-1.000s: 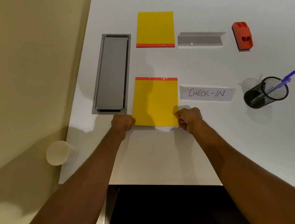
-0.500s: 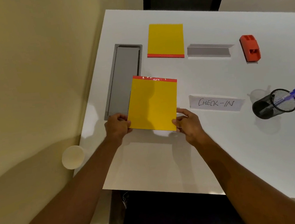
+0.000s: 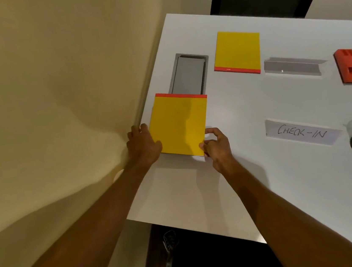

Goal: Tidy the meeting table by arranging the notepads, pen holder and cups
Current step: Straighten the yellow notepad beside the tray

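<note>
Both hands, left (image 3: pixel 143 147) and right (image 3: pixel 217 147), are pinching the near notepad's (image 3: pixel 179 125) bottom corners, its long axis pointing away, overhanging the surface's (image 3: pixel 264 178) left-edge tray (image 3: pixel 189 74).

Office meeting room, white table (image 3: pixel 286 175) with cable hatch (image 3: pixel 189 74), CHECK-IN sign (image 3: pixel 301 132), yellow notepads (image 3: pixel 237 51)

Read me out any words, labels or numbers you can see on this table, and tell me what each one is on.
"CHECK-IN": handwritten in dark capitals on the white name card lying on the table.
No other text is readable: both yellow notepads, the held one and the far one, the grey holder and the red object show no writing.
</note>
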{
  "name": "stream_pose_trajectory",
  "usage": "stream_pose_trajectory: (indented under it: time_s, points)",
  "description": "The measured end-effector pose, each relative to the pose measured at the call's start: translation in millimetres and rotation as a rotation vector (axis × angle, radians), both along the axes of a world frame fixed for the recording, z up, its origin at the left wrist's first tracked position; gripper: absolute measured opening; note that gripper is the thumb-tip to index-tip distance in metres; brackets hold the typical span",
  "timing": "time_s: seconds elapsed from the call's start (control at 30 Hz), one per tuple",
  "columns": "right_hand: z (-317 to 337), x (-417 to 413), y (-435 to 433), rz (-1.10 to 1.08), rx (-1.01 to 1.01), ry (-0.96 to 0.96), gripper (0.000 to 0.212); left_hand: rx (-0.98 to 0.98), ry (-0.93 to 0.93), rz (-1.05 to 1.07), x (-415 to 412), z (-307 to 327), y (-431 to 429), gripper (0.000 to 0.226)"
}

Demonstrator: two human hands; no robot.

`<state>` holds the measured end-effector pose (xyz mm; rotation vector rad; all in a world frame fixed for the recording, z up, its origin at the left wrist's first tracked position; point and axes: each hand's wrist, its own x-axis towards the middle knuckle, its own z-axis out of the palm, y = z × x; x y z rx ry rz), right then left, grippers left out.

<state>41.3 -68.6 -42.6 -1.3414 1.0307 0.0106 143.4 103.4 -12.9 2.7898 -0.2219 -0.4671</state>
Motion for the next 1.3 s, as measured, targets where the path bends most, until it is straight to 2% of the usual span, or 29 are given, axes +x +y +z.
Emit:
stream_pose_trajectory:
  time_s: [0.07, 0.2, 0.3, 0.43, 0.57, 1.03, 1.3]
  points:
    - [-6.1, 5.2, 7.1, 0.014, -0.015, 0.009, 0.039, 0.051, -0.056, -0.142, -2.8, -9.4, 1.2, 0.067]
    - [-18.3, 11.6, 15.9, 0.069, -0.091, 0.049, 0.033, 0.007, 0.147, -0.301, -6.6, -34.8, -0.3, 0.073]
    - [-24.5, 14.1, 20.3, 0.118, -0.191, 0.076, 0.035, 0.039, 0.231, -0.302, -9.7, -46.6, -3.0, 0.074]
    - [-26.0, 15.6, 26.3, 0.22, -0.402, 0.119, 0.047, 0.137, 0.175, -0.342, -13.5, -54.7, -3.2, 0.081]
    - [-21.4, 16.1, 30.3, 0.282, -0.521, 0.143, 0.044, 0.156, 0.136, -0.329, -13.9, -57.0, -5.1, 0.082]
    - [-22.8, 17.1, 29.0, 0.37, -0.626, 0.139, 0.027, 0.139, 0.114, -0.319, -17.9, -61.4, -5.9, 0.082]
    - [-12.0, 7.9, 8.8, 0.454, -0.659, 0.139, 0.029, 0.143, 0.088, -0.352, -22.2, -46.1, -8.2, 0.077]
